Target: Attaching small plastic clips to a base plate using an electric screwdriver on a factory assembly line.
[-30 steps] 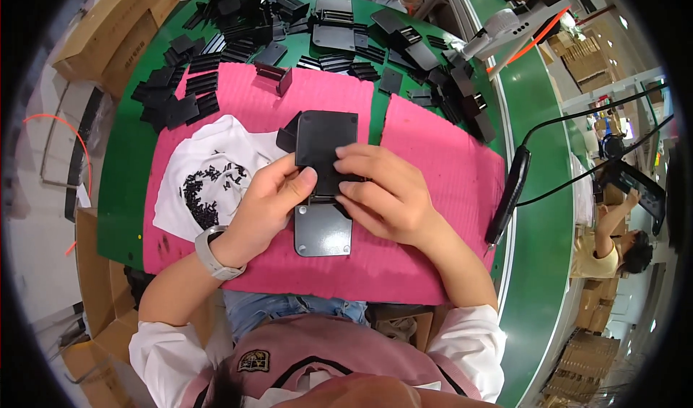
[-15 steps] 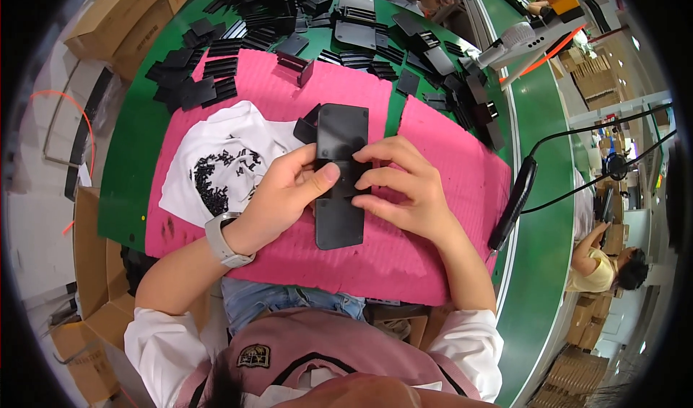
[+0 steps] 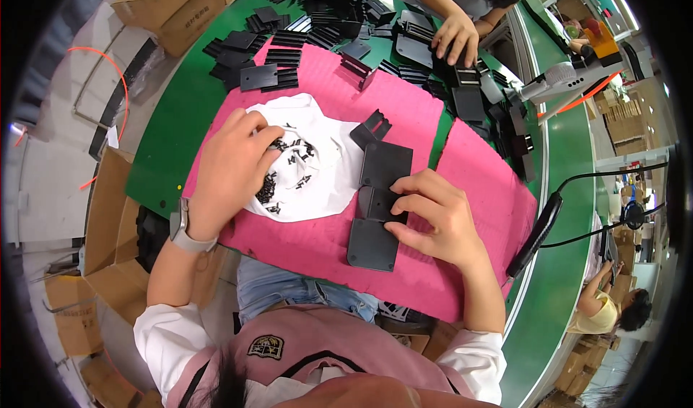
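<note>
My left hand [image 3: 234,166] reaches over a white cloth [image 3: 333,184], fingers bent down at a pile of small black screw-like pieces [image 3: 267,189]. Its fingertips are partly hidden, and I cannot make out what they pinch. My right hand [image 3: 439,216] holds the right edge of a black plastic bracket [image 3: 379,206], thumb and fingers against its middle part. Flat plates form the bracket's two ends, and it lies on a pink sheet [image 3: 310,253]. A smaller slotted black part [image 3: 372,128] sits just beyond it.
Black plastic parts [image 3: 325,11] are heaped along the far side of the green table [image 3: 170,144]. A co-worker's hand [image 3: 456,38] touches parts at the far right. A black electric screwdriver [image 3: 535,235] with a cable is at right. Cardboard boxes [image 3: 112,242] stand at left.
My left hand has let go of the bracket and moved left to the pile on the cloth. My right hand still holds the bracket. The co-worker's hand has come nearer the parts.
</note>
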Motion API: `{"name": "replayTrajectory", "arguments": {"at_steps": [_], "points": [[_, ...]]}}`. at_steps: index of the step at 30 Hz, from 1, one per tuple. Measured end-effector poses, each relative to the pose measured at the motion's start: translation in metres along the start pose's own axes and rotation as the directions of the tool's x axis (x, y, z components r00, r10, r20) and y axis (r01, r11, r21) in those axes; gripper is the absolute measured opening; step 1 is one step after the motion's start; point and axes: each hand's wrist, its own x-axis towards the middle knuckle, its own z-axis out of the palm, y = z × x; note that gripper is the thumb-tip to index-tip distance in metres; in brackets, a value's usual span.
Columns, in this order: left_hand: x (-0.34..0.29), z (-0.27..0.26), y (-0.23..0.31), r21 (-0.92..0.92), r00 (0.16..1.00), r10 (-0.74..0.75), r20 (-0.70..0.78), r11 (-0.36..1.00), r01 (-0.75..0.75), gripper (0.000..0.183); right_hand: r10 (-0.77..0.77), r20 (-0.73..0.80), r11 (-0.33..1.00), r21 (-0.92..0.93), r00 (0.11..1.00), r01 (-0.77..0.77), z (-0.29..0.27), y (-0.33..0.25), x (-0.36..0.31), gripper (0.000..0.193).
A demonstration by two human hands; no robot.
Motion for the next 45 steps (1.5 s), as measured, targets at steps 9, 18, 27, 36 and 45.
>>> {"name": "replayTrajectory", "arguments": {"at_steps": [9, 18, 27, 36, 45], "points": [[-0.003, 0.004, -0.013, -0.073, 0.996, 0.007, 0.090, 0.997, 0.000, 0.009, 0.059, 0.034, 0.995, -0.077, 0.998, -0.057, 0.003, -0.025, -0.003, 0.025], [-0.006, 0.000, -0.018, -0.146, 0.996, -0.072, -0.047, 0.987, 0.065, 0.010, 0.248, -0.439, 0.879, -0.272, 0.863, -0.391, -0.039, -0.020, -0.054, 0.030], [0.004, 0.011, -0.002, -0.786, 0.944, -0.222, 0.246, 0.524, 0.328, 0.010, 0.675, -0.719, -0.273, -0.454, 0.168, -0.848, -0.072, 0.034, -0.163, 0.068], [0.015, 0.031, 0.060, -0.856, 0.866, 0.004, 0.501, 0.151, 0.495, 0.011, 0.691, -0.603, 0.720, 0.626, 0.399, -0.301, -0.077, 0.009, -0.117, 0.053], [0.012, 0.038, 0.093, -0.876, 0.874, 0.067, 0.481, 0.015, 0.482, 0.017, 0.123, -0.369, 0.459, 0.844, 0.921, 0.277, -0.082, -0.063, 0.021, 0.056]]}}
